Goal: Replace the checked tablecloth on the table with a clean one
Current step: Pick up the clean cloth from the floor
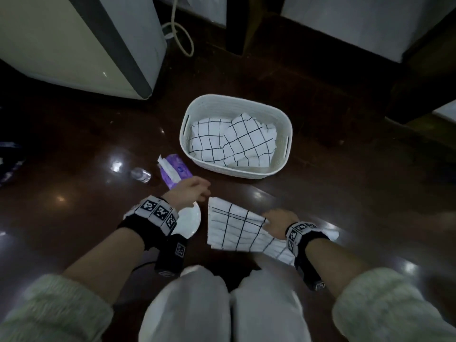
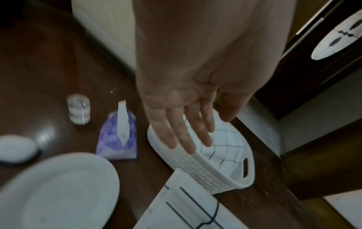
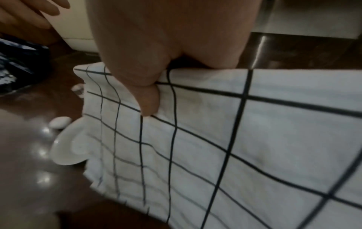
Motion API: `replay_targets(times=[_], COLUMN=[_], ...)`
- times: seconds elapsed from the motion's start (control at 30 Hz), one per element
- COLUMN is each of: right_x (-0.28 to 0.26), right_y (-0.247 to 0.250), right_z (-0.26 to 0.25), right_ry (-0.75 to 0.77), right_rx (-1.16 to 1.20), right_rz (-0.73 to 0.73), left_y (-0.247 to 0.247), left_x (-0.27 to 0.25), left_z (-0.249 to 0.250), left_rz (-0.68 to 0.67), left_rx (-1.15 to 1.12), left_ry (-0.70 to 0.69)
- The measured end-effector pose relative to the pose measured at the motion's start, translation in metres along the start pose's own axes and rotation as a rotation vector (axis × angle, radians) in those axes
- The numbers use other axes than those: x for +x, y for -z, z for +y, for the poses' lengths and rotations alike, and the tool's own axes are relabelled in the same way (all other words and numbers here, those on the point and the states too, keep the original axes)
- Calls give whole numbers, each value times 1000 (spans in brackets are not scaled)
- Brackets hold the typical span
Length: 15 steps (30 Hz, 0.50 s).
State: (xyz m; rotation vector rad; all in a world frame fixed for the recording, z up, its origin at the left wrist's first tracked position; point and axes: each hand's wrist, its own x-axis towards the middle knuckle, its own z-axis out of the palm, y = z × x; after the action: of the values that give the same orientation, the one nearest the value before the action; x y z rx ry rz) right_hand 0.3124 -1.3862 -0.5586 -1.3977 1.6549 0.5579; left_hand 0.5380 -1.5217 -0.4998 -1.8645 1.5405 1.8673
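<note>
head view: right hand pinches folded checked tablecloth.

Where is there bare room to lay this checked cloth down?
Bare dark wood lies right of the white woven basket and right of the folded checked cloth that the right hand grips. It is crowded on the left: white plate, purple tissue pack and clear small bottle sit around the open left hand.
</note>
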Motion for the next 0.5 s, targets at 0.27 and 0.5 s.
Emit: replay_targets(times=[0.27, 0.5], right_x=[-201, -383], right_y=[126, 209], right_z=[-43, -32], right_ry=[-65, -212], right_rx=[226, 979], right_rz=[164, 518], left_y=[60, 31], left_x=[-194, -346], left_z=[111, 235], left_rz=[48, -60], left_rx=[62, 160], left_ry=[113, 14])
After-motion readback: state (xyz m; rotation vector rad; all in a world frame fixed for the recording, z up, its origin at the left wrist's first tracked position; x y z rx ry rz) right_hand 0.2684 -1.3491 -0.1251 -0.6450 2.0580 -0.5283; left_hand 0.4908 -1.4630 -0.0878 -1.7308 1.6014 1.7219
